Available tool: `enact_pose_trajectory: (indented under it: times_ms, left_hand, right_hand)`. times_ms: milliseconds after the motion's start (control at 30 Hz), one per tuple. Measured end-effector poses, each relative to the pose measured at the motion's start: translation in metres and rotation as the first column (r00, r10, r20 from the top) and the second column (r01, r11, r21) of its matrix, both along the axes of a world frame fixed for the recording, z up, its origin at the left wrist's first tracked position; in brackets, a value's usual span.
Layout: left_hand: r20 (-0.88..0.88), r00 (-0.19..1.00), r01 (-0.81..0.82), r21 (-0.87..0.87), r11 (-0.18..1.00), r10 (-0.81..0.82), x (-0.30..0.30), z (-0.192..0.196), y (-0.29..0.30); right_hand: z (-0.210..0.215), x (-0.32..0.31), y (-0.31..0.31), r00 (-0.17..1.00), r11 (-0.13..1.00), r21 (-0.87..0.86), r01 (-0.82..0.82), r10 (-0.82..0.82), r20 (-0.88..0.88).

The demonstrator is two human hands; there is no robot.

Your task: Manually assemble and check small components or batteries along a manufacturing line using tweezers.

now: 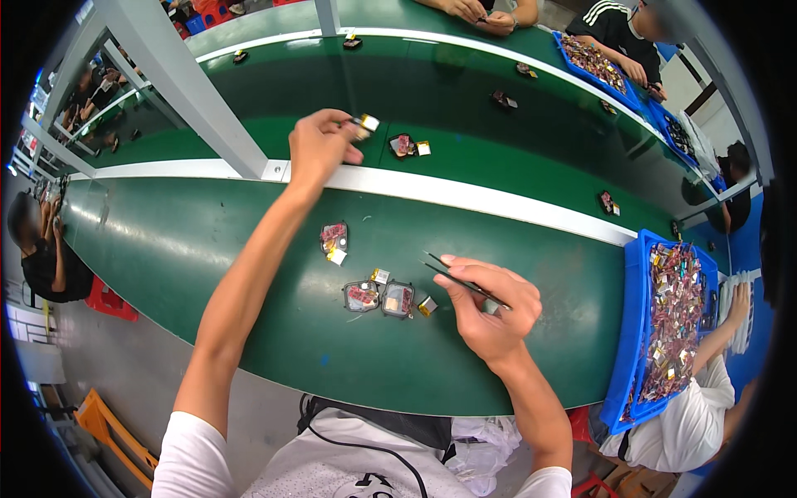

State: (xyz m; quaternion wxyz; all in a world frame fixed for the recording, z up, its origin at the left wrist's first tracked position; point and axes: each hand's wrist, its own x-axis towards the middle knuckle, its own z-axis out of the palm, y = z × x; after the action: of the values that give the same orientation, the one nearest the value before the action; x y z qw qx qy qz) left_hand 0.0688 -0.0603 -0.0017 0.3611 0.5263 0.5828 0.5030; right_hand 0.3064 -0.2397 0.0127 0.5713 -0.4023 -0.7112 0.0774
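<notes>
My left hand [320, 149] reaches past the white rail and pinches a small electronic assembly, its battery [369, 123] silver-white with a yellow edge. In my right hand [498, 305] is a pair of black tweezers [469, 286], tips apart and pointing left, nothing between them. To the left of the tweezers, on the green table, lie two open device casings [398, 300] [362, 295] with circuit boards inside. Small batteries [427, 306] [380, 276] lie beside them. Farther up sits another open casing [334, 237] with its battery [336, 256] at its lower edge.
Beyond the white rail [465, 197], a green conveyor belt [490, 162] carries several spaced-out assemblies [403, 146]. A blue tray [633, 332] heaped with small parts stands at the right. A grey post [195, 83] rises at upper left. Other people work across the belt and at both sides.
</notes>
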Motion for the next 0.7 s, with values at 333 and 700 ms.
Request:
enact_pose_trajectory:
  times_ms: [333,700]
  left_hand:
    - [-0.593,0.805,0.099,0.201,0.975,0.04,0.032,-0.005,0.029]
    - [-0.197,0.952,0.184,-0.235,0.954,-0.232,0.017,0.0,0.013]
  right_hand:
    - [-0.001,0.003,-0.003,0.99,0.999,0.018,-0.031,0.029,0.136]
    - [0.001,-0.01,-0.004,0.996,0.997,-0.068,-0.047,0.052,0.072]
